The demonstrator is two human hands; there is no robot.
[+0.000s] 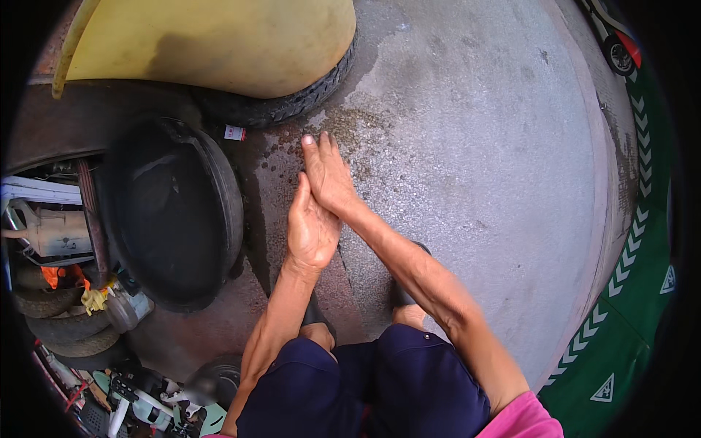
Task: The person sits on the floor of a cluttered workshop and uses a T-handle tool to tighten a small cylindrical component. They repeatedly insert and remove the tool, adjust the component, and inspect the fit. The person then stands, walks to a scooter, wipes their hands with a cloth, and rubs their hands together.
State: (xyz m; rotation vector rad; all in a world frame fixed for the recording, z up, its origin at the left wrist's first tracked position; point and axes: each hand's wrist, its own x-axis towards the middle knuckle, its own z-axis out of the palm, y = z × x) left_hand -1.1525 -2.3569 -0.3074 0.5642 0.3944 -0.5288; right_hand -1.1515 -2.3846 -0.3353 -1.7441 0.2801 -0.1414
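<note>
My two hands meet above the ground, palm against palm. My left hand (312, 232) lies flat with its palm turned up and its thumb stretched out; its other fingers are mostly hidden under the right hand. Across it rests my right hand (330, 179), fingers straight and held flat. Nothing shows between the two hands. Left of them stands a large round black tub (235, 201) with a dark inside; whether it holds liquid I cannot tell. A wet, gritty patch (358, 124) marks the ground just beyond my fingertips.
A yellow plastic vessel (219, 44) sits over a black tyre (292, 108) at upper left. Near it lies a small red-and-white packet (234, 133). Stacked tyres (73, 326) and scooter parts (146, 401) crowd the left. A green sheet (621, 350) with white arrows borders the right.
</note>
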